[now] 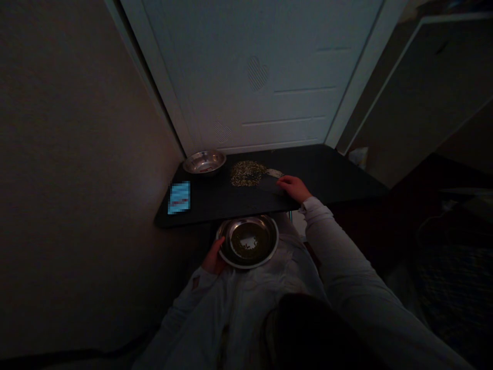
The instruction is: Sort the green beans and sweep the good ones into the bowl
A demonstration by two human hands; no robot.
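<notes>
My left hand (214, 257) is closed on the left rim of a shiny metal bowl (272, 245), held over my lap just below the table edge. Small dark grains cover part of the bowl's inside, and a pale patch shows at its middle. Reaching over the dark table (215, 202), my right hand (295, 188) pinches a small, flat, whitish strip (275, 173), whose kind I cannot make out. The strip's far end touches or nearly touches the right side of a spread pile of small mixed grains (248, 173).
A second metal bowl (205, 162) stands at the table's back left. In front of it lies a light-blue packet or card (179, 198), blurred out. A white door with heart patterns (257, 74) rises behind the table, and a wall (84, 169) borders the left.
</notes>
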